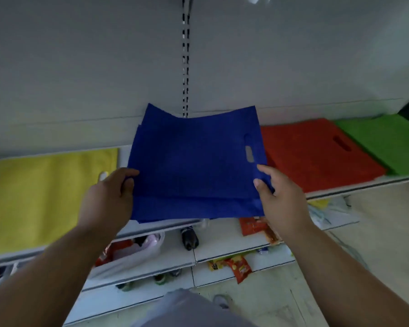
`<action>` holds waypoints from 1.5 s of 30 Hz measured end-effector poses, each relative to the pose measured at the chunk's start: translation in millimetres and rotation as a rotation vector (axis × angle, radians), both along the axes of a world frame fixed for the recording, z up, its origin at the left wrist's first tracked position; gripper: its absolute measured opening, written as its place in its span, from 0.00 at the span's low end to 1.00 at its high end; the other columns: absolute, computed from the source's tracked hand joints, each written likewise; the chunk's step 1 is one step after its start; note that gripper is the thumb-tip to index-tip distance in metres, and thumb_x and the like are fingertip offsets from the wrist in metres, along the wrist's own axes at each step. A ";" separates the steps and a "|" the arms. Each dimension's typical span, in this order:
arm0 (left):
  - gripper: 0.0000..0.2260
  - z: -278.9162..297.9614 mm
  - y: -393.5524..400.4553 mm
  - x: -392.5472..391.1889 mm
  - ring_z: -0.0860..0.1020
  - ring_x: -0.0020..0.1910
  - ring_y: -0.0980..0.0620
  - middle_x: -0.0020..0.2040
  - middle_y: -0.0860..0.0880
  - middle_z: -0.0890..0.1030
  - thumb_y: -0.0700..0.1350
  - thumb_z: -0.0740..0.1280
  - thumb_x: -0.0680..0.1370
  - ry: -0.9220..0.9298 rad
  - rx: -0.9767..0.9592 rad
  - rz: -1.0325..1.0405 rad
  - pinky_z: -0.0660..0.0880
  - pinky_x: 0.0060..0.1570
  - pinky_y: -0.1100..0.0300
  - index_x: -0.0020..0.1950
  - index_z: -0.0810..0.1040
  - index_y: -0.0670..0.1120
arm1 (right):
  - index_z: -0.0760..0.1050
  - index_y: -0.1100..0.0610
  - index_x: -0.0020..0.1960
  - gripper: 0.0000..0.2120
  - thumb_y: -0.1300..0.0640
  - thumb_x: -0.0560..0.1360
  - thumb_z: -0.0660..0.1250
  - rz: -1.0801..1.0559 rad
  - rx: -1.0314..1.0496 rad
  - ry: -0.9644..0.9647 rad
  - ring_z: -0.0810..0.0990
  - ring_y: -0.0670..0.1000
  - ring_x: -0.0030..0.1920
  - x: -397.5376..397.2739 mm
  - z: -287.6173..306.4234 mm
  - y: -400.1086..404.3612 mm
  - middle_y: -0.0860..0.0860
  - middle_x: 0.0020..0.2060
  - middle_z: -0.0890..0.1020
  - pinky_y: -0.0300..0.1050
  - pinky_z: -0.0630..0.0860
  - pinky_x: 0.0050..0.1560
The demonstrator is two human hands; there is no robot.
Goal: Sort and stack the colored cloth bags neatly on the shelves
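Left hand (109, 194), right hand (281, 197) pinching (fingers curled)

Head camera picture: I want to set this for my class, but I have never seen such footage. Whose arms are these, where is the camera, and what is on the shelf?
No machine here: a person wears a camera on the head, looking down at their own arms. The left hand and right hand grip the side edges of a stack of blue bags over the white shelf. On that shelf lie yellow bags to the left, with red bags and green bags to the right. Lower shelves hold snack packets.
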State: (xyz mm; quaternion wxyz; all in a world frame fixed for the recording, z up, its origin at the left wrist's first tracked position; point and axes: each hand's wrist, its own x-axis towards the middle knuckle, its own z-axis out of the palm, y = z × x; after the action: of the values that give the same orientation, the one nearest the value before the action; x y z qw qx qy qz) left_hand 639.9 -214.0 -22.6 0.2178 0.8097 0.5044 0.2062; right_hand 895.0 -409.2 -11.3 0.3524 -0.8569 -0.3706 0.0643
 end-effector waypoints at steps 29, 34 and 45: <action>0.18 -16.7 -32.1 40.0 0.73 0.58 0.44 0.59 0.47 0.74 0.48 0.62 0.76 0.558 0.071 0.103 0.74 0.52 0.53 0.65 0.73 0.51 | 0.72 0.54 0.66 0.19 0.49 0.78 0.66 0.360 -0.589 -0.375 0.77 0.54 0.53 58.5 -10.0 45.7 0.53 0.56 0.75 0.49 0.75 0.53; 0.15 -6.0 -60.0 17.7 0.75 0.57 0.42 0.58 0.47 0.76 0.47 0.66 0.76 0.399 0.154 0.146 0.72 0.53 0.49 0.62 0.77 0.50 | 0.67 0.52 0.71 0.25 0.44 0.77 0.65 0.541 -0.344 -0.384 0.72 0.55 0.61 18.7 10.1 62.8 0.52 0.60 0.72 0.51 0.70 0.62; 0.12 -1.6 -77.5 -166.4 0.76 0.52 0.42 0.52 0.48 0.77 0.47 0.67 0.74 0.233 0.170 0.379 0.76 0.49 0.50 0.57 0.78 0.51 | 0.71 0.53 0.67 0.21 0.43 0.78 0.61 0.823 -0.060 -0.409 0.72 0.56 0.61 -183.7 69.6 124.4 0.53 0.60 0.74 0.55 0.70 0.59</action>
State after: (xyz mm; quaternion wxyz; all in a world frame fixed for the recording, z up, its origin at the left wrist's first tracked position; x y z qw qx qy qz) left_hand 473.5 -291.5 -24.2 0.0466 0.7344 0.6498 0.1906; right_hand 711.3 -284.8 58.3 0.1921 -0.6436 -0.7399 0.0390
